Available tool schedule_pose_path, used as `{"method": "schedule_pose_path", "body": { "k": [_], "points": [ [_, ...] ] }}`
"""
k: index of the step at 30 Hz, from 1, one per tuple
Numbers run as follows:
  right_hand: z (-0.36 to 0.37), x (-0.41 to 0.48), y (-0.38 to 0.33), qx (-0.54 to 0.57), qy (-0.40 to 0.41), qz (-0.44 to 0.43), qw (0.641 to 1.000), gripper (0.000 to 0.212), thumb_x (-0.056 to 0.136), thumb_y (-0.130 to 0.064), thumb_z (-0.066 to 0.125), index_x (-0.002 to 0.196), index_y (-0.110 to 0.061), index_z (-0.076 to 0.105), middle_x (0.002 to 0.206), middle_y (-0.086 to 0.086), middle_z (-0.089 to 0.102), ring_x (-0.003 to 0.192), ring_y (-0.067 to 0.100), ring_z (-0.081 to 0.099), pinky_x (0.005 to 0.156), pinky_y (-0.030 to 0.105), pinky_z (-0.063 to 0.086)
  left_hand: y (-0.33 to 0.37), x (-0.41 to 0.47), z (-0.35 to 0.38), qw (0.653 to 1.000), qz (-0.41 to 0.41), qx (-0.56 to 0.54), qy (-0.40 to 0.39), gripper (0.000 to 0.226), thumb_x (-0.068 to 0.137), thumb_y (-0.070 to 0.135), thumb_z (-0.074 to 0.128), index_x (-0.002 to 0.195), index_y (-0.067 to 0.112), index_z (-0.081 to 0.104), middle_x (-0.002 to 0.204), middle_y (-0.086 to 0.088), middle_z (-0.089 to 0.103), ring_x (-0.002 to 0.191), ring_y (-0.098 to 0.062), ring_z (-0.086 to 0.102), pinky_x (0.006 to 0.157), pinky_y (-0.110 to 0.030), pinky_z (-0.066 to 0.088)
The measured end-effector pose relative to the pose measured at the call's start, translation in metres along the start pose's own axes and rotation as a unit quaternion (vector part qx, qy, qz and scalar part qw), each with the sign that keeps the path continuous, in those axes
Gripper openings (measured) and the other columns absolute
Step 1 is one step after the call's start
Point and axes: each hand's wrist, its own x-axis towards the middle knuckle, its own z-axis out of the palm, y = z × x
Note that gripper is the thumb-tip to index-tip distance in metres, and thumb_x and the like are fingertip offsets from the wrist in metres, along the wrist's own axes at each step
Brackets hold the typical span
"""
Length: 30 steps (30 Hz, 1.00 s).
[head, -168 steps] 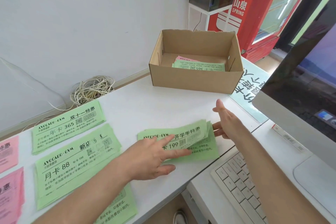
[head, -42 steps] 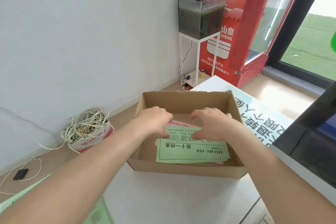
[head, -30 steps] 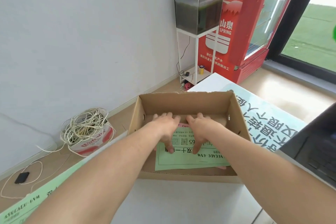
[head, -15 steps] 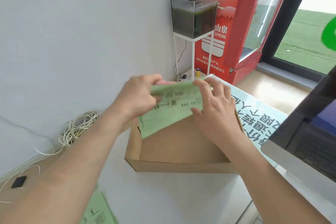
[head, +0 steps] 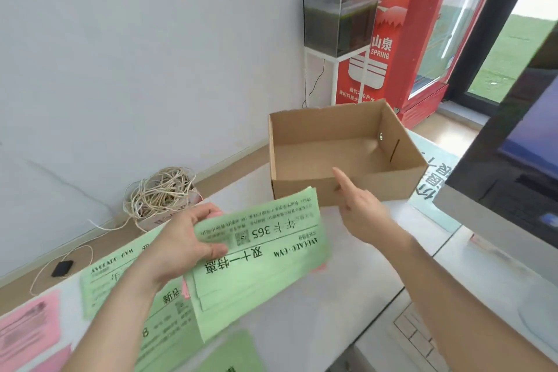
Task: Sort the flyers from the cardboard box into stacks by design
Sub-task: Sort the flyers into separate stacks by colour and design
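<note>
My left hand [head: 178,246] grips a bundle of green flyers [head: 262,254] by its left end and holds it above the white table, text upside down; pink edges peek out from under the bundle. My right hand [head: 359,208] hovers open just right of the bundle, fingers straight, in front of the cardboard box [head: 341,187]. The box stands at the back of the table and its floor shows bare. Sorted green stacks [head: 105,278] and pink stacks [head: 28,326] lie on the table at the left, and another green stack [head: 232,353] lies near the front edge.
A monitor [head: 513,160] and a keyboard [head: 419,338] fill the right side. A printed sheet [head: 434,184] lies under the box's right side. A coil of cord [head: 160,193] sits on the floor by the wall; a fish tank [head: 338,21] and red fridge [head: 401,24] stand behind.
Both hands lifted the flyers out of the box. The left hand brought the bundle down and left over the table, and the right hand let go of it.
</note>
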Motion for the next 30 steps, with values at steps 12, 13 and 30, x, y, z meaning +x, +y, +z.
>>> {"method": "schedule_pose_path", "body": {
  "k": [12, 13, 30],
  "points": [
    [0.023, -0.053, 0.007, -0.043, -0.15, 0.014, 0.988, 0.074, 0.089, -0.037, 0.06, 0.148, -0.038, 0.016, 0.149, -0.009, 0.032, 0.132, 0.019, 0.031, 0.107, 0.035, 0.035, -0.027, 0.093, 0.095, 0.918, 0.084, 0.379, -0.078, 0.05, 0.072, 0.006, 0.065, 0.111, 0.035, 0.052, 0.116, 0.008, 0.056, 0.102, -0.019, 0.057, 0.082, -0.03, 0.048],
    [0.027, -0.057, 0.008, -0.071, -0.154, 0.016, 0.985, 0.072, 0.088, -0.039, 0.061, 0.147, -0.036, 0.02, 0.147, -0.009, 0.033, 0.13, 0.019, 0.031, 0.105, 0.035, 0.038, -0.033, 0.093, 0.1, 0.914, 0.092, 0.392, -0.051, 0.058, 0.074, 0.008, 0.065, 0.121, 0.036, 0.047, 0.121, 0.006, 0.05, 0.108, -0.02, 0.053, 0.086, -0.033, 0.046],
    [0.031, -0.101, -0.017, -0.073, -0.12, 0.123, 0.983, 0.042, 0.091, -0.048, 0.051, 0.126, -0.025, 0.047, 0.103, -0.007, 0.052, 0.09, 0.015, 0.051, 0.074, 0.025, 0.042, -0.058, 0.019, 0.142, 0.921, 0.126, 0.348, -0.124, 0.058, 0.08, 0.028, 0.06, 0.135, 0.026, 0.04, 0.159, 0.0, 0.009, 0.146, -0.016, 0.001, 0.116, -0.023, 0.005]
  ]
}}
